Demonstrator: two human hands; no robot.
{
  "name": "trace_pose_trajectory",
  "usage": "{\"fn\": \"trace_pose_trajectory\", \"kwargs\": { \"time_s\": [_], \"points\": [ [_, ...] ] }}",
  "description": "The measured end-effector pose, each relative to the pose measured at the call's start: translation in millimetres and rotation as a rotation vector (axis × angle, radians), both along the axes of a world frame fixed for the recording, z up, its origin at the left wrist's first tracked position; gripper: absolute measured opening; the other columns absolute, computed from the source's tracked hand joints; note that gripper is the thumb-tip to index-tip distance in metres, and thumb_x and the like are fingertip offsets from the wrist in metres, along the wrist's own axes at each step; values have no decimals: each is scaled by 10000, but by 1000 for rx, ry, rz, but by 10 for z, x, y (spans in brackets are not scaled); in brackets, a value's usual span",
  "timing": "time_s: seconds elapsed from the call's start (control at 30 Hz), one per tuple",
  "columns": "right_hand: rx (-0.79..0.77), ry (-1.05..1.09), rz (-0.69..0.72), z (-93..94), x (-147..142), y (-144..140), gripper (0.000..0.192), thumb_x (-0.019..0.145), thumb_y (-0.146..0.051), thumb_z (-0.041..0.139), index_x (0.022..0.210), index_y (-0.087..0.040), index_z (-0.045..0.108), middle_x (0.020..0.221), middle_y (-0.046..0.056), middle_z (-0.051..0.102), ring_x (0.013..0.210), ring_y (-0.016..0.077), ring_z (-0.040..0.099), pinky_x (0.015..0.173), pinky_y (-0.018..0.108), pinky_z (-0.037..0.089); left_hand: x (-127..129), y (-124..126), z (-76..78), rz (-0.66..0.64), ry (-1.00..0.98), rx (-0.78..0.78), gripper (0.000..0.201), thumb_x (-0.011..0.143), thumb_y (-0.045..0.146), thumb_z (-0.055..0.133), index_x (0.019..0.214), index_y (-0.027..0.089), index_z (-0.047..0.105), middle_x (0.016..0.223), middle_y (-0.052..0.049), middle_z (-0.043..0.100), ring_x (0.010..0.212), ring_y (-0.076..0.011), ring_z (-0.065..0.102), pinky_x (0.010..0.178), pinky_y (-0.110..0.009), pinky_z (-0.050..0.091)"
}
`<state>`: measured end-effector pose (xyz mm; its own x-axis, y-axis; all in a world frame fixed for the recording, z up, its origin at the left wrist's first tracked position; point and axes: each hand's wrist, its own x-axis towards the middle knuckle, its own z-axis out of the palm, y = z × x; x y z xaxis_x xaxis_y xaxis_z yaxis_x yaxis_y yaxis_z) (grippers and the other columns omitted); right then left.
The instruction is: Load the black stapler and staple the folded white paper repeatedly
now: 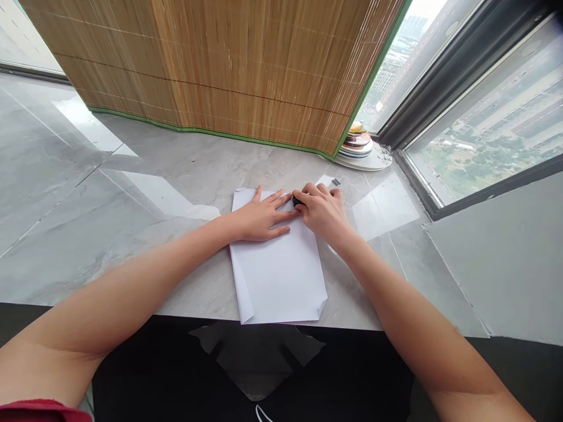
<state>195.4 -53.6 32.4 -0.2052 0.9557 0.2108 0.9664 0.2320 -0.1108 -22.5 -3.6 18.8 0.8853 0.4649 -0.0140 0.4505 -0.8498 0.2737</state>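
Note:
A white sheet of paper (281, 275), or a thin stack of it, lies on the grey stone-patterned surface, with folded or curled corners at its near end. My left hand (266, 217) rests flat on its upper part, fingers spread toward the right. At the paper's upper right edge, my right hand (323, 212) pinches a small black object (298, 201) between thumb and fingers. Most of that object is covered by the fingers, so its kind is unclear. Just beyond the right hand are small dark pieces (336, 182), too small to name.
A bamboo blind (220, 64) with green edging stands along the back. Stacked plates (367, 158) sit in the far right corner beside the windows (492, 111). The surface's front edge (197, 317) runs just below the paper, with a dark area beneath.

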Motion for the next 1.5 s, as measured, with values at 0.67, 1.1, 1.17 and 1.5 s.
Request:
{"fn": "trace_pose_trajectory", "kwargs": {
  "time_s": [0.67, 1.1, 1.17, 1.5],
  "points": [
    [123, 329, -276, -69, 592, 155, 370, 1024, -333, 532, 1329, -275, 733, 1280, 125, 769, 1203, 381, 629, 1013, 536, 495, -25, 36, -13, 9, 77, 19, 747, 1118, 578, 406, 1779, 260, 266, 1854, -136, 161, 1723, -373, 152, 1342, -722, 28],
    [43, 298, -302, -70, 651, 113, 505, 896, -218, 617, 1393, -273, 684, 1245, 119, 789, 1149, 377, 678, 921, 477, 541, -28, 3, 29, 21, 75, 19, 721, 1120, 567, 417, 1763, 259, 309, 1851, -136, 179, 1719, -374, 169, 1349, -718, 44],
    [47, 298, -301, -70, 650, 113, 509, 890, -213, 611, 1389, -273, 687, 1240, 115, 793, 1142, 376, 680, 917, 479, 543, -30, 10, 21, 21, 70, 21, 724, 1120, 572, 414, 1765, 263, 303, 1851, -137, 178, 1720, -372, 167, 1350, -715, 40],
    [56, 286, -300, -54, 665, 117, 553, 846, -152, 627, 1385, -253, 695, 1263, 118, 793, 1169, 375, 697, 973, 477, 536, -26, 11, 4, 16, 50, -12, 745, 1114, 613, 403, 1753, 247, 296, 1857, -134, 168, 1724, -357, 153, 1354, -701, 32]
  ]
}}
